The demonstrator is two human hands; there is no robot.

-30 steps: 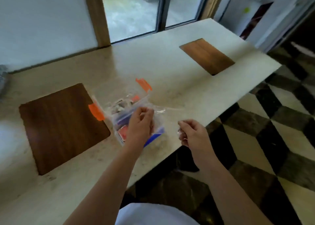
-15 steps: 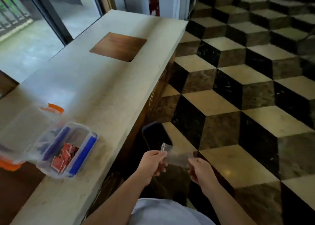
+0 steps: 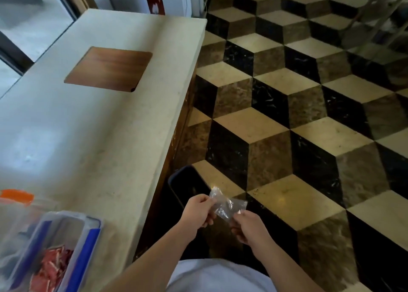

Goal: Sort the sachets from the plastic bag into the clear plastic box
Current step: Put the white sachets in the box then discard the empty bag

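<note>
A small, crumpled clear plastic bag [image 3: 227, 204] is stretched between my two hands, off the counter's edge and above a dark bin [image 3: 187, 185] on the floor. My left hand [image 3: 198, 212] pinches its left end and my right hand [image 3: 247, 227] pinches its right end. The bag looks empty. The clear plastic box [image 3: 50, 254] with blue side clips stands open at the counter's near left corner, with red sachets [image 3: 50, 269] lying inside. Its lid with an orange clip [image 3: 16, 195] lies behind it.
The pale stone counter [image 3: 99, 148] runs away on the left and has a brown wooden inlay [image 3: 109, 68]. A patterned black, tan and cream tiled floor [image 3: 309, 126] fills the right side. A window is at the far left.
My view swung right from the counter to the floor. Both hands left the box and came together off the counter's edge, holding the bag, which has crumpled over the bin.
</note>
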